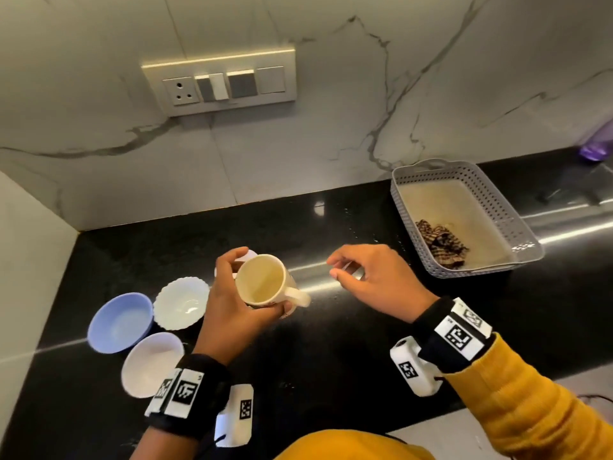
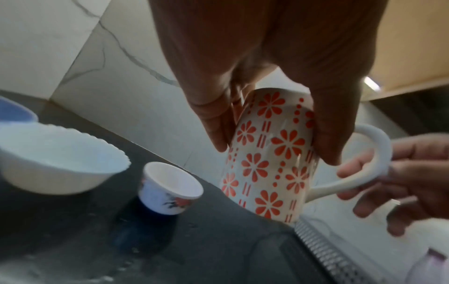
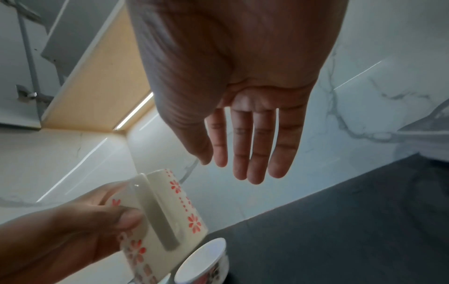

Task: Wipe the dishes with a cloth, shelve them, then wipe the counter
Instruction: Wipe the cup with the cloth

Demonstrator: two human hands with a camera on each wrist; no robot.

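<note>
- The left hand [image 1: 232,303] grips a cream ceramic mug with orange flower print [image 2: 269,153] by its body, fingers and thumb curled around it. The mug is lifted above the black stone counter [image 1: 331,353], tilted, with its white handle pointing toward the right hand.
- The right hand [image 1: 374,280] holds nothing; its fingers are relaxed and mostly straight, just beside the mug handle but not touching it.
- Left of the mug, three bowls stand close together near the corner of the wall: a light blue round bowl [image 1: 121,322], a white bowl with scalloped rim [image 1: 181,302] and a plain white round bowl [image 1: 152,363].
- A small white cup with a red flower picture [image 2: 171,188] stands upright on the counter under the mug, just beside the scalloped bowl.
- At the right, a grey perforated plastic basket [image 1: 411,220] stands against the marble wall; a brown striped cloth [image 1: 441,244] lies crumpled in its near end. Between the hands and the basket there is open counter.
- The near counter edge runs just in front of the person's yellow sleeve [image 1: 517,410].
- The flower print of the mug shows only in the wrist views; the head view shows its empty inside. The small cup is almost hidden behind the left hand in the head view.
</note>
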